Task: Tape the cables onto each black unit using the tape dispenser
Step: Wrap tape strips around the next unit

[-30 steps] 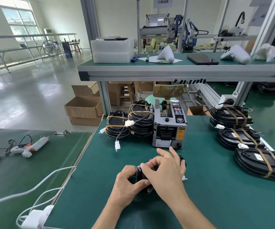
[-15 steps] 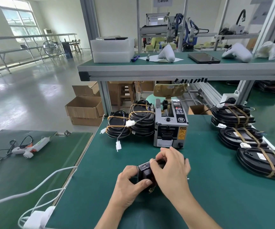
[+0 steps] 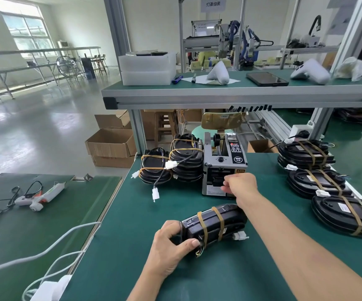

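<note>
A black unit lies on the green mat in front of me, with two tan tape bands across it and a white connector sticking out on its right. My left hand grips its near end, thumb over the top edge. My right hand reaches out to the outlet slot of the grey tape dispenser, fingers curled at the slot. The hand hides any tape strip there.
Two stacks of black units with loose cables and a hanging white plug stand left of the dispenser. Taped units line the right side. An upper shelf overhangs the back. A glue gun lies on the left table.
My right hand has left the black unit and moved forward to the dispenser's outlet. The unit now lies flatter on the mat, held by the left hand alone.
</note>
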`<action>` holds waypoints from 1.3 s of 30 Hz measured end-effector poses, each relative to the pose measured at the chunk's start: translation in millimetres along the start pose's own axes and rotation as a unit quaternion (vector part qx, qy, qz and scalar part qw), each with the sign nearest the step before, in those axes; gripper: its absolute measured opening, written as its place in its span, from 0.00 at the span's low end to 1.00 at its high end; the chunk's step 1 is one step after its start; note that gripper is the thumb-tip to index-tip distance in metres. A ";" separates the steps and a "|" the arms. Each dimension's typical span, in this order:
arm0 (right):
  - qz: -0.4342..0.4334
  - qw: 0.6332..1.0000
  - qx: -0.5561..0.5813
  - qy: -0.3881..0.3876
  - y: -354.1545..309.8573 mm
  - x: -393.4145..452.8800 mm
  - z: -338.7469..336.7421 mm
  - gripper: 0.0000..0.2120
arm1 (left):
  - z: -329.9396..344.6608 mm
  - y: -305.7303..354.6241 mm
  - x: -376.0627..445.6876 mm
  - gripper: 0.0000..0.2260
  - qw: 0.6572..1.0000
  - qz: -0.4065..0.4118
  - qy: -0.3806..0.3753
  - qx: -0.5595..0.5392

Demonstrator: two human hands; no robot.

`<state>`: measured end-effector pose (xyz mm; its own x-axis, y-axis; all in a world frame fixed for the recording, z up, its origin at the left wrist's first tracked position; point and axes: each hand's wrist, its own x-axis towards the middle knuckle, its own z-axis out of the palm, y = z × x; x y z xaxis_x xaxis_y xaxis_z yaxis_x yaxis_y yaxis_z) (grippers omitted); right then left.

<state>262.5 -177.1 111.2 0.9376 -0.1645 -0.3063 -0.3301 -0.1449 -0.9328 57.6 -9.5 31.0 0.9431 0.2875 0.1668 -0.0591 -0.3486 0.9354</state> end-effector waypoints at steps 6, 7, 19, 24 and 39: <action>0.027 0.998 0.042 0.027 -3.5 6.7 12.3 0.04 | 0.3 -2.7 0.0 0.32 1.000 0.005 0.002 -0.007; 0.033 0.998 0.049 0.032 -3.6 7.6 13.1 0.04 | 0.6 -2.7 0.1 0.33 1.000 0.006 0.005 -0.011; 0.109 0.981 0.149 0.064 -4.4 13.8 24.6 0.09 | 0.3 -4.7 0.5 0.28 1.000 0.010 -0.006 -0.010; 0.120 0.976 0.167 0.076 -3.0 14.3 29.2 0.10 | 1.1 -7.1 1.0 0.34 1.000 0.016 0.001 -0.015; -0.050 0.997 0.018 -0.064 -1.4 -28.4 -29.7 0.05 | 2.6 -10.0 3.0 0.35 1.000 0.012 0.009 -0.020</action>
<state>233.1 -201.2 126.9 0.9726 -0.0244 -0.2312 -0.2325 -0.1182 -0.9654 61.9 -7.5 21.3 0.9356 0.2950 0.1939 -0.0948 -0.3190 0.9430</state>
